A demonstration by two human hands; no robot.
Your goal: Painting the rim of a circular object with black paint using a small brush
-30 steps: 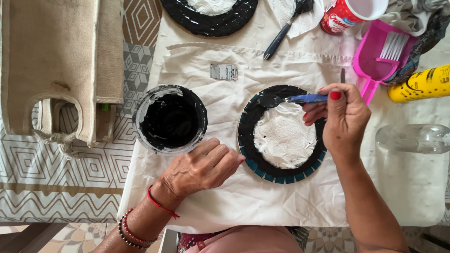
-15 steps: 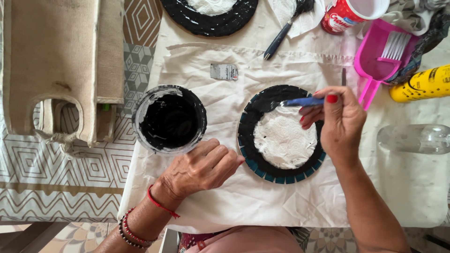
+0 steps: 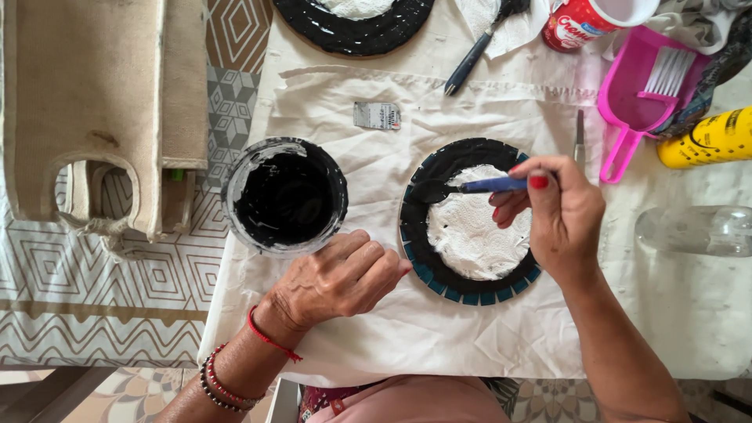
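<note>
Over the plate (image 3: 470, 291), the right hand's (image 3: 560, 215) grip pinches a paintbrush (image 3: 462, 187) (bristles left).

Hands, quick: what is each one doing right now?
Left hand: loosely curled, holding nothing, resting on white cloth.
Right hand: closed on blue-handled paintbrush.

A white cloth (image 3: 470, 337) lies bare along its near edge, giving open passage below the round plate (image 3: 468, 223). The left hand (image 3: 337, 282) rests between that plate and a tub of black paint (image 3: 284, 196), narrowing the gap there. Right of the right hand (image 3: 560, 215), a clear bottle (image 3: 697, 231), a yellow bottle (image 3: 709, 139) and a pink dustpan (image 3: 638, 94) crowd the side (tightly packed). A second plate (image 3: 352, 19) blocks the far edge.
</note>
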